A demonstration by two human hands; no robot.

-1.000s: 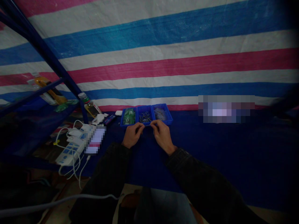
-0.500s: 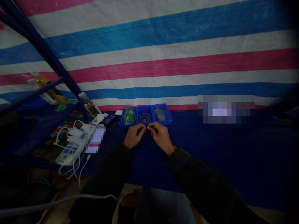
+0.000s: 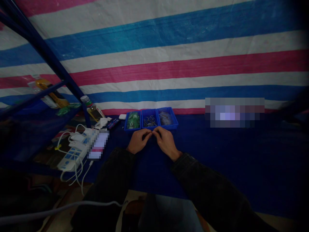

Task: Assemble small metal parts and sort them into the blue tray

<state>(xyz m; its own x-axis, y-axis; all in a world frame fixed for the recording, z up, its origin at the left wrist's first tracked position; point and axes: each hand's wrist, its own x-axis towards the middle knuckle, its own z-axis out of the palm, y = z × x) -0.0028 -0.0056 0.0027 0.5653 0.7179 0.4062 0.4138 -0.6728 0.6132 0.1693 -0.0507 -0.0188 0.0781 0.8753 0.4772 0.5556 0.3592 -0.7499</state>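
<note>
Drawn closer together since the earlier frame: left hand (image 3: 138, 141) and right hand (image 3: 166, 142), fingers (image 3: 147, 134) curled, tips pressed together just below a blue parts tray (image 3: 131, 129), any pinched item hidden; inside, left to right, green parts (image 3: 133, 120), metal pins (image 3: 149, 121), clear bag (image 3: 164, 118).

Backdrop: a striped tarp (image 3: 169, 54) is hanging across the full rear, its pink, white and blue bands running slightly aslant and creasing faintly. A blue metal shelf frame (image 3: 43, 53) is rising at left, its bars slanting across the tarp. A dark blue cloth (image 3: 241, 154) is covering the counter and meeting the tarp's lower edge. A pale floor (image 3: 60, 206) is showing low at left. Light is running dim, with the corners falling nearly black.
</note>
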